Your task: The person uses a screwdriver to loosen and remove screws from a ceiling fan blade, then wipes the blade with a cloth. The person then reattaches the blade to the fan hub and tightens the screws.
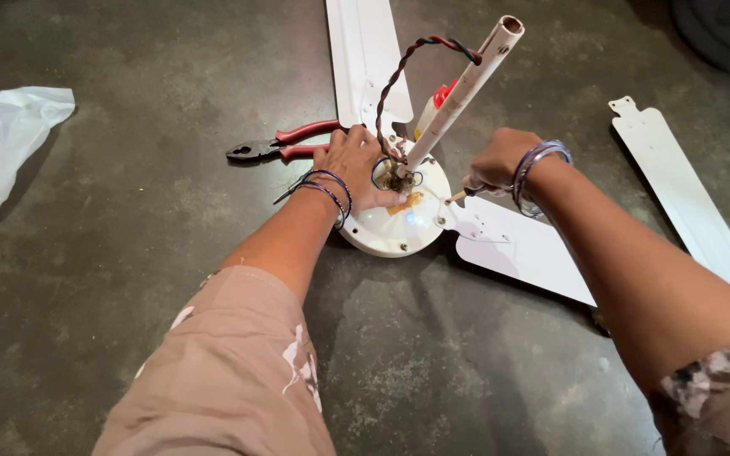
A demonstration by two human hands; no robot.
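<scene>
- The left hand lay flat on the white fan motor housing, palm down and fingers spread apart, pressing it onto the dark floor rather than closing on anything.
- The right hand was closed around a screwdriver, whose tip met the bracket where the fan blade joined the housing.
- The housing sat on the floor between the forearms, with the down rod tilting up and away and the twisted red and black wires looping from its top down to the hub.
- To do this step well, I judged that the pressing hand should bear straight down so the round housing could not turn under the twist.
- The screwdriver looked best kept in line with the screw, pushed in firmly before turning, or the tip might slip and mar the head.
- The wires hung close to the left fingers and were better kept out of the way.
- Red-handled pliers lay just beside the left hand, a second blade ran away beyond it, a loose blade lay well apart on the right, and a plastic bag sat far left.
</scene>
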